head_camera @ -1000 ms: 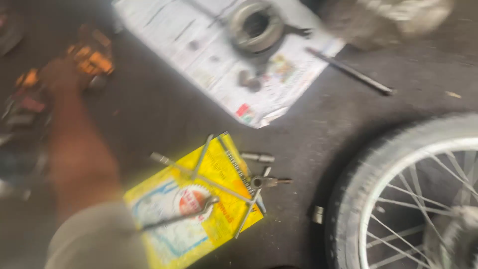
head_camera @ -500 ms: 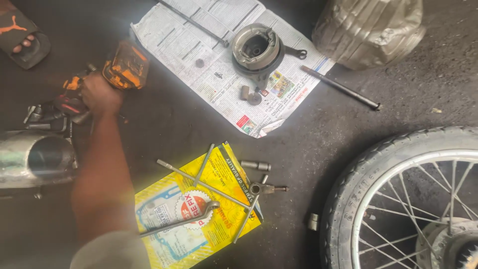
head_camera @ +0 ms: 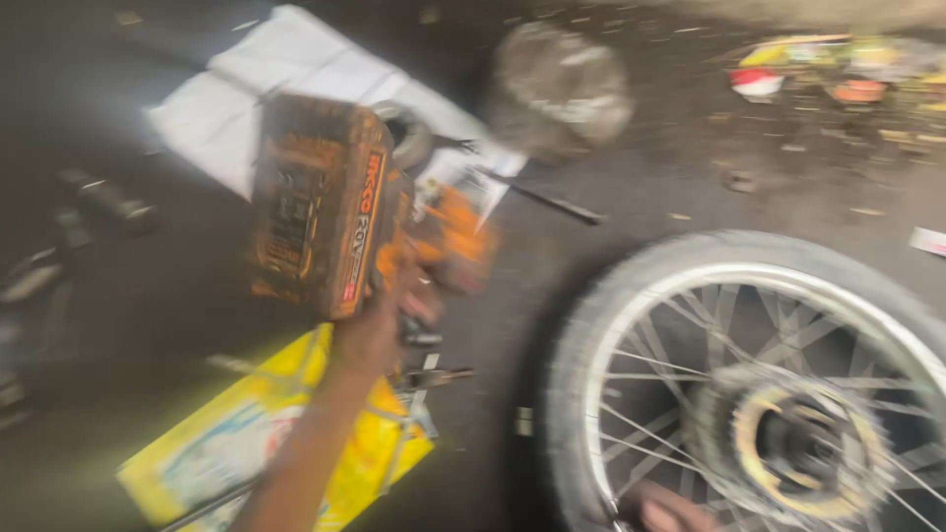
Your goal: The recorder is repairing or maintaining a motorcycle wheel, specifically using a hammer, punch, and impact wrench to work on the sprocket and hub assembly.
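My left hand (head_camera: pixel 379 320) is raised over the floor and grips an orange and black cordless power tool (head_camera: pixel 320 202), whose battery end faces the camera. The picture is blurred by motion. A spoked motorcycle wheel (head_camera: pixel 591 325) lies flat at the right, its hub and sprocket (head_camera: pixel 788 443) near the lower right. What looks like my right hand (head_camera: pixel 665 510) shows at the bottom edge against the wheel's rim; its fingers are too blurred to read.
A yellow packet (head_camera: pixel 227 443) with thin metal rods on it lies under my left arm. A sheet of newspaper (head_camera: pixel 246 99) with a round metal part lies behind the tool. A grey drum-shaped part (head_camera: pixel 557 89) and a long rod (head_camera: pixel 552 202) lie beyond. Dark parts sit at the left.
My left hand has lifted the power tool off the floor at the left and brought it up towards the middle. The view has swung right, showing more of the wheel.
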